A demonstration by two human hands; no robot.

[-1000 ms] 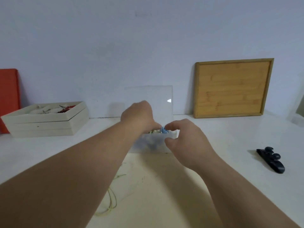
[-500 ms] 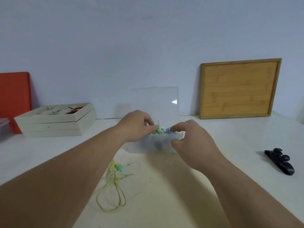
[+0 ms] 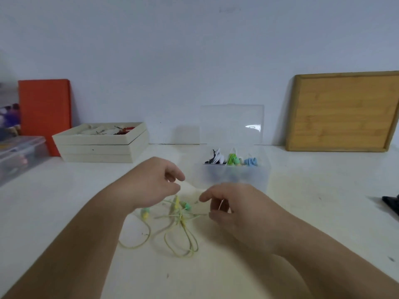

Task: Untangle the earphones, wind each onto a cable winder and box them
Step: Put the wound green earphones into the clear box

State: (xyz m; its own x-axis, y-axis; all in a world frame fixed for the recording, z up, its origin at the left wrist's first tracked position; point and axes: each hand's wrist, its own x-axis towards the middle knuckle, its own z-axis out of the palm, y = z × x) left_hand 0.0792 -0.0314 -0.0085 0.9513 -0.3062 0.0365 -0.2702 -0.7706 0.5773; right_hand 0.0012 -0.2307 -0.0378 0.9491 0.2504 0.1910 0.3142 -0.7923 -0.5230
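both hands (image 3: 155,184) hover loosely curled above tangled yellow earphones (image 3: 179,221).

The pale worktop (image 3: 313,190) carries a loose tangle of yellow-green earphones (image 3: 177,221) near its middle, and just behind them stands a clear box (image 3: 235,178) with its lid raised. To the left sit a stack of cream trays (image 3: 97,152) and a clear tub (image 3: 19,156). An orange board (image 3: 45,113) and a wooden tray (image 3: 343,113) lean against the back wall, and a black object (image 3: 391,204) lies at the right edge.
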